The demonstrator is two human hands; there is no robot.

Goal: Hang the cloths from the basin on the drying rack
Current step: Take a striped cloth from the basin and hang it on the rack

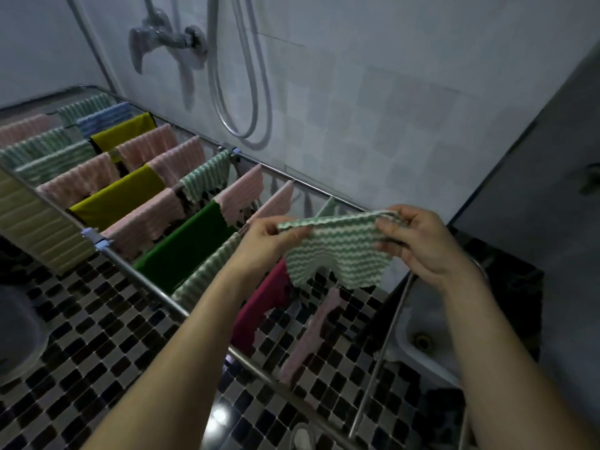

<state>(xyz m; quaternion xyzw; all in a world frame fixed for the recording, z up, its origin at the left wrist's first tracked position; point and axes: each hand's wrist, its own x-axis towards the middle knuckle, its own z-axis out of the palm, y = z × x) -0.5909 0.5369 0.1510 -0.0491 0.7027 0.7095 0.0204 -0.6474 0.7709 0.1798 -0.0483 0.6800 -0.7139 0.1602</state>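
Two hands (266,241) (418,245), one drying rack (130,269)

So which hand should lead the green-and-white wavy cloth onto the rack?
Probably the right hand: it pinches the green-and-white wavy-striped cloth nearer the metal drying rack's uncovered end, while the left hand is above rails already covered.

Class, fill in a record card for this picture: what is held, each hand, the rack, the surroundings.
Held: striped green cloth, not yet hung
Left hand: pinches its left top corner
Right hand: grips its right top corner
Drying rack: nearly full
Hung: pink cloths, olive cloths, dark green cloth, maroon cloth
Surroundings: shower hose, chequered floor
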